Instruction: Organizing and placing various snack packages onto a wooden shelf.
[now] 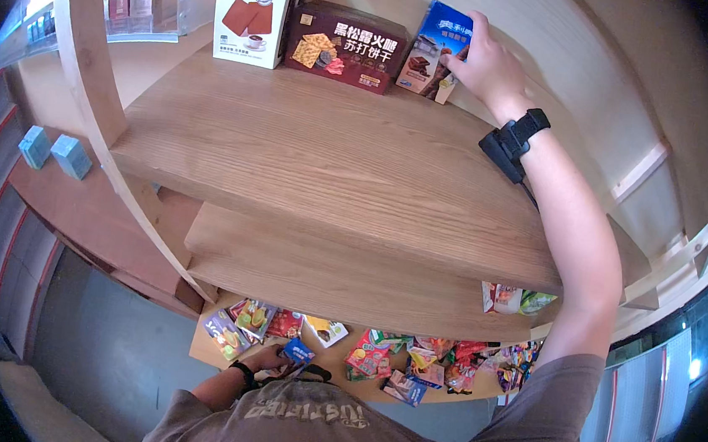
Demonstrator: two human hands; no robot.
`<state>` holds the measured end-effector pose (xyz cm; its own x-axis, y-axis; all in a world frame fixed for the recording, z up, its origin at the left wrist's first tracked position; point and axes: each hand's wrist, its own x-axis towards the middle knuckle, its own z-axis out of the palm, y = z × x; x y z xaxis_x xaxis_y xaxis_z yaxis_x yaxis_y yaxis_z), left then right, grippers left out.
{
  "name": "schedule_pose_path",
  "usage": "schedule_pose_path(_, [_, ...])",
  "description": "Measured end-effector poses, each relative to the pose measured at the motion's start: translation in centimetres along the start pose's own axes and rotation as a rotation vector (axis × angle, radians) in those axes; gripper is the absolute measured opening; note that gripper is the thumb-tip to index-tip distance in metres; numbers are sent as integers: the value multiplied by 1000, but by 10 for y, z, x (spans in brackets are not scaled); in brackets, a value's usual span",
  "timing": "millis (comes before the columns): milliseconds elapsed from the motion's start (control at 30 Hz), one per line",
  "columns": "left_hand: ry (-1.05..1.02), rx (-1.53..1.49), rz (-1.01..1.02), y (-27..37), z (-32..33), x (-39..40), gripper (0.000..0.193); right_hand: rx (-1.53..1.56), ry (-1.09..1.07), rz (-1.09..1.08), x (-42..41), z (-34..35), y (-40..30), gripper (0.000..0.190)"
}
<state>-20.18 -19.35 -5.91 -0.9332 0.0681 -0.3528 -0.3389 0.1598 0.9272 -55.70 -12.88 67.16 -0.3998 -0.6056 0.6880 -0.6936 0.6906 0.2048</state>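
At the back of the upper wooden shelf (335, 150), my right hand (491, 62) grips the right side of a blue biscuit box (431, 44). That box stands on the shelf and leans slightly to the right. Beside it, to the left, sits a wide maroon cracker box (347, 47), and then a tall white brownie crisp box (252, 16). Low down, close to my body, my left hand (263, 359) is around a small blue box (298, 350); part of that box and some of my fingers are hidden.
A lower wooden shelf (349, 277) runs beneath, bearing snack bags (517, 300) at its right. Below it, a board (207, 344) carries several heaped packets (371, 352) and boxes. A wooden post (92, 72) rises at left, with two pale blue boxes (71, 157) beyond it.
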Motion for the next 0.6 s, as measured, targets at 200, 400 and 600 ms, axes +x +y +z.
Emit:
schedule_pose_path(200, [-16,-48,61,-2,1,2,41,-18,38,0,-5,7,4,75])
schedule_pose_path(400, [-55,-110,-203,38,-2,-10,32,-26,4,20,-6,4,4,75])
schedule_pose_path(600, [26,-84,81,20,0,-10,37,-13,30,-7,-4,-2,-6,74])
